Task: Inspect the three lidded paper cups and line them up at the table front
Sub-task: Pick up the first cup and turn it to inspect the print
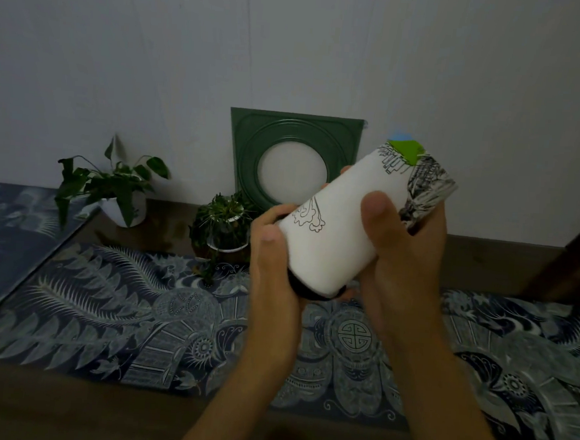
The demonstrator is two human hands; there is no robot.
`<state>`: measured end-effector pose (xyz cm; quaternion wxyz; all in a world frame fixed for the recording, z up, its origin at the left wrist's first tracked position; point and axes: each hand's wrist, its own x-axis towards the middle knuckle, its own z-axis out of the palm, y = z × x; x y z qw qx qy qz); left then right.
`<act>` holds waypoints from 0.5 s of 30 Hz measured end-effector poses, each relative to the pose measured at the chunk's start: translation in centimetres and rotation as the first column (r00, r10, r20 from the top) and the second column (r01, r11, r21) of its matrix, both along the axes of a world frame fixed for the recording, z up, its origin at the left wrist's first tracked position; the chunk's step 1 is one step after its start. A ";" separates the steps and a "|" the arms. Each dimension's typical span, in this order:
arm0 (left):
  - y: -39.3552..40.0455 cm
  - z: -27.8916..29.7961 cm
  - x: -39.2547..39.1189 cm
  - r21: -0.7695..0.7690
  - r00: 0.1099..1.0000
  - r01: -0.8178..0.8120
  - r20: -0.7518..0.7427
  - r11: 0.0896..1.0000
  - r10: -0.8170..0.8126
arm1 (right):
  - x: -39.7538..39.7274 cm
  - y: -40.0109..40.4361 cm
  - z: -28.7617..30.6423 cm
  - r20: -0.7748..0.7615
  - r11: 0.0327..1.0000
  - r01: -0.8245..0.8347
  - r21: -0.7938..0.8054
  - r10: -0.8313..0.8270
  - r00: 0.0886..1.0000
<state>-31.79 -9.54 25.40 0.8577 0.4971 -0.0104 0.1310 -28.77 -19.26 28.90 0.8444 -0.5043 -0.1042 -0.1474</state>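
Observation:
A tall white paper cup [343,220] with black line drawings and a green patch is held up in the air, tilted, with its black lid pointing down toward me and its base up to the right. My left hand [272,263] wraps the lid end from the left. My right hand [403,248] grips the cup's body from the right, thumb across the front. Only this one cup is in view.
A blue patterned runner [137,319] covers the brown table. At the back stand a leafy plant in a white pot [121,204], a small plant in a glass bowl [226,229], and a green square frame [293,158] against the wall. Dark furniture [577,260] sits at right.

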 end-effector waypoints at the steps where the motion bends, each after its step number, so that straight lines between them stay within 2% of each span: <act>1: 0.0 0.1 -0.1 0.007 1.000 -0.005 0.003 1.000 0.005 | 0.0 0.0 0.1 -0.001 1.000 0.000 0.003 0.000 1.000; 5: 0.8 1.0 -0.4 -0.030 0.983 0.129 -0.126 0.991 -0.132 | 0.0 -0.5 0.4 -0.005 0.998 -0.039 -0.040 0.038 0.999; 9: 1.8 1.1 -0.3 -0.130 0.900 0.336 -0.248 0.933 -0.359 | -0.2 -1.1 0.3 0.011 0.988 -0.142 -0.059 0.143 0.990; 13: 2.7 0.9 0.3 -0.202 0.817 0.469 -0.269 0.860 -0.509 | -0.3 -1.5 0.7 0.010 0.972 -0.223 -0.073 0.224 0.975; 15: 2.7 0.8 0.1 -0.209 0.813 0.485 -0.250 0.849 -0.526 | -0.5 -1.4 0.7 0.017 0.974 -0.212 -0.077 0.214 0.977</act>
